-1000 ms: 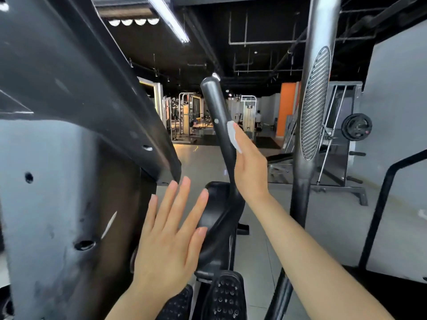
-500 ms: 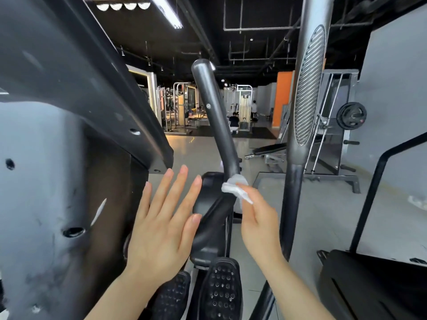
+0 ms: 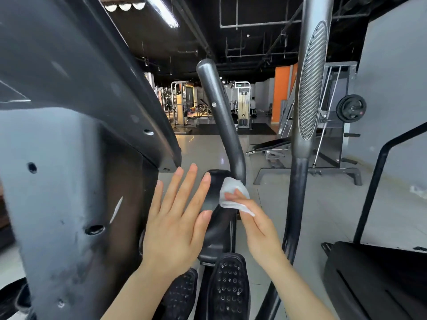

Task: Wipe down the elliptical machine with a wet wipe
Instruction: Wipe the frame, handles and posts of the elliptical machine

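The elliptical's dark curved handlebar (image 3: pixel 221 116) rises from a black joint housing (image 3: pixel 217 204) at the middle. My right hand (image 3: pixel 258 225) holds a white wet wipe (image 3: pixel 233 195) and presses it against the base of that bar where it meets the housing. My left hand (image 3: pixel 175 222) is held flat with straight spread fingers just left of the housing, its thumb near the housing's edge. Below lie two black studded pedals (image 3: pixel 227 287). The machine's grey console body (image 3: pixel 69 158) fills the left side.
A second upright bar with a ribbed grip (image 3: pixel 309 88) stands right of my right hand. A black treadmill deck (image 3: pixel 374 278) and its rail (image 3: pixel 379 167) are at the right. Benches, weight machines and people sit far back on the tiled floor.
My right hand has slid the wipe down the handlebar from its mid height to the base at the housing. The left hand stays flat in about the same place.
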### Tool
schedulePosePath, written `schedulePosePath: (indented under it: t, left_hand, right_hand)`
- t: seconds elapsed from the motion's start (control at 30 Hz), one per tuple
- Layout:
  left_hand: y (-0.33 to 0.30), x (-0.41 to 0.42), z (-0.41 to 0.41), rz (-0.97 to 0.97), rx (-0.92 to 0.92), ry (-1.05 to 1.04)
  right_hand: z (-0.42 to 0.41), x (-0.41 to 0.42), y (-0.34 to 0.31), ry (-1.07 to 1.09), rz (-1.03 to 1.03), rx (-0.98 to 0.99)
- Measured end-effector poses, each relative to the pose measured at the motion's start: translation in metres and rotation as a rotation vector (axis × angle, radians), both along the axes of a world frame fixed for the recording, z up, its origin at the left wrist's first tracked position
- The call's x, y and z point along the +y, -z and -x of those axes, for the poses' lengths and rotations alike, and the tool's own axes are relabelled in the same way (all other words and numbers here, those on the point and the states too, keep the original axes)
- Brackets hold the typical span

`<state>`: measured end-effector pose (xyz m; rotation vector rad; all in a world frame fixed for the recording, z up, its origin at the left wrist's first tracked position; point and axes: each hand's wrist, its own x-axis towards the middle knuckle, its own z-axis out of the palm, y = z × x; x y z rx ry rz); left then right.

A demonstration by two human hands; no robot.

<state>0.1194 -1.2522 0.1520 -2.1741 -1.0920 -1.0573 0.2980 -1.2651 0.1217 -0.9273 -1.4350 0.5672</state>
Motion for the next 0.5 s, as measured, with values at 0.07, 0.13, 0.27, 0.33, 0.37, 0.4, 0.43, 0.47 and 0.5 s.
schedulePosePath:
  t: [0.07, 0.13, 0.27, 0.33, 0.37, 0.4, 0.43, 0.47, 0.5]
  left_hand:
    - [0.000, 0.001, 0.001, -0.001, 0.000, -0.011]
    - [0.001, 0.000, 0.002, -0.001, 0.007, -0.028]
    - [0.008, -0.010, -0.008, -0.049, 0.021, -0.015]
    - [0.013, -0.019, -0.023, -0.066, 0.015, 0.034]
    - [0.013, -0.022, -0.033, -0.072, 0.012, 0.062]
    - [0.012, -0.025, -0.043, -0.078, 0.012, 0.085]
    - [0.009, -0.025, -0.054, -0.082, 0.007, 0.102]
    - [0.004, -0.025, -0.065, -0.083, -0.009, 0.116]
    - [-0.004, -0.023, -0.075, -0.083, -0.035, 0.128]
  right_hand:
    - [0.005, -0.019, 0.000, -0.055, 0.037, 0.132]
    - [0.007, -0.034, -0.001, -0.098, 0.118, 0.338]
    - [-0.009, -0.051, -0.012, 0.033, 0.157, 0.574]
    - [-0.023, -0.056, -0.023, 0.236, 0.027, 0.397]
    - [-0.032, -0.057, -0.030, 0.321, -0.062, 0.267]
    - [-0.043, -0.057, -0.038, 0.389, -0.171, 0.125]
    - [-0.056, -0.055, -0.048, 0.454, -0.292, -0.035]
    - [-0.070, -0.051, -0.062, 0.504, -0.415, -0.206]
    - [-0.084, -0.045, -0.080, 0.550, -0.513, -0.355]
